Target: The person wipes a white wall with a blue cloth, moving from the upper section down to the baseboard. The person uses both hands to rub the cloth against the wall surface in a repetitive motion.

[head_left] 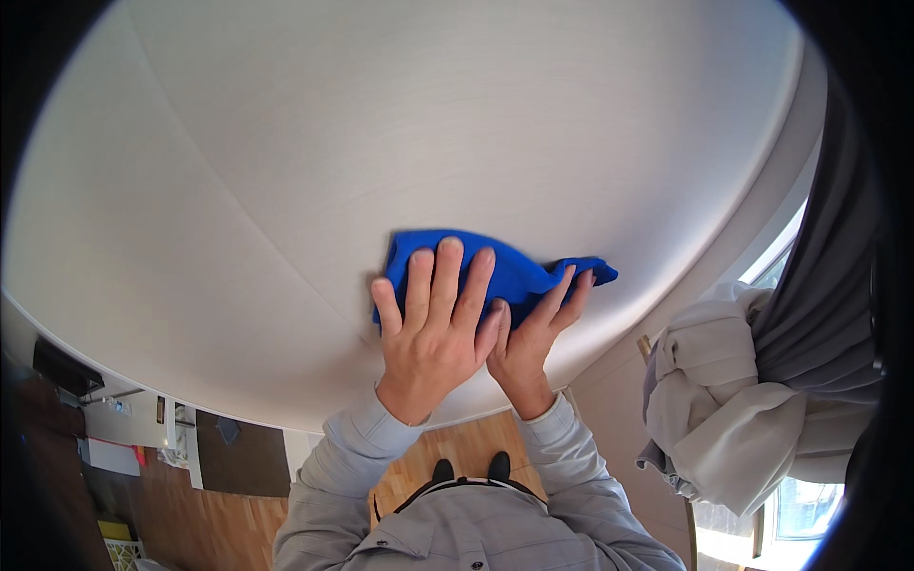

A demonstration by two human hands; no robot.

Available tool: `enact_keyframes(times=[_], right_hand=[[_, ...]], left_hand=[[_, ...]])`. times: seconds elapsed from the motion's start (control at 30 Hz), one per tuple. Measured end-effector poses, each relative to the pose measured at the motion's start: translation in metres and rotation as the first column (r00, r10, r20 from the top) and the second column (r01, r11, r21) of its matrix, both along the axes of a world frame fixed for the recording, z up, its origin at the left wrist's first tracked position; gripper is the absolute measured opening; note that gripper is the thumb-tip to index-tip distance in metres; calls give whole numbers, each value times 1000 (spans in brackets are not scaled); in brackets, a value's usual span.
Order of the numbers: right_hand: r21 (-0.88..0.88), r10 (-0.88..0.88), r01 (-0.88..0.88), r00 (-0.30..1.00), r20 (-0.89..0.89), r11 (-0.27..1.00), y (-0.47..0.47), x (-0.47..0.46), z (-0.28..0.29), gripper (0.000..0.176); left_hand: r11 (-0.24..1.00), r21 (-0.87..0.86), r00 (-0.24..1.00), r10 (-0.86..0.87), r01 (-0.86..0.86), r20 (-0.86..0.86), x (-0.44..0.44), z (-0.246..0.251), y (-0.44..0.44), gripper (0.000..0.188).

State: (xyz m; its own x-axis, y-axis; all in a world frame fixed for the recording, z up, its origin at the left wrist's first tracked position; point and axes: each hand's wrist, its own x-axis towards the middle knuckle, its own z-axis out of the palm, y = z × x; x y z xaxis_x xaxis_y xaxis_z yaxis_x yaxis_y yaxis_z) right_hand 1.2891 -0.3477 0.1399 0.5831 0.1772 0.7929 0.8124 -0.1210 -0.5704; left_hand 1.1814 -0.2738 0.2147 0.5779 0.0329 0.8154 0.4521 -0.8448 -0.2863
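A blue cloth (510, 275) lies folded against a large, smooth, off-white surface (464, 128) that fills the upper part of the head view. My left hand (435, 328) presses flat on the cloth's left part with its fingers spread. At the cloth's right end, my right hand (532, 339) holds the bunched fabric between its fingers. The two thumbs are close together near the cloth's lower edge. A faint seam line runs down the surface to the left of the cloth.
Knotted light curtains (721, 385) and a dark grey curtain (807, 307) hang beside a window on the right. Below left are a white cabinet (132, 421) with a drawer, a brown panel (243, 457) and a white basket (125, 555) on the wooden floor (207, 524).
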Motion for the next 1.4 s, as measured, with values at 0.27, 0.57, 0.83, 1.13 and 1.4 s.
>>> enact_keyframes(times=[0.27,0.57,0.83,1.13,1.4], right_hand=[[-259,84,-39,982,168,965,6,-60,-104,94],[-217,104,-36,945,309,975,8,-36,-61,85],[-338,253,-82,828,500,937,39,-59,-34,52],[-460,297,-51,825,481,886,14,-43,-94,37],[-365,230,39,712,664,930,70,-86,-51,33]], left_hand=[[973,-207,983,72,-107,-167,-82,-99,13,62],[980,-193,998,56,-52,18,-71,-96,24,85],[962,-231,969,188,-148,159,-106,-117,56,90],[949,-279,986,161,-145,37,-90,-154,31,89],[961,-215,931,231,-174,282,-125,-125,81,85]])
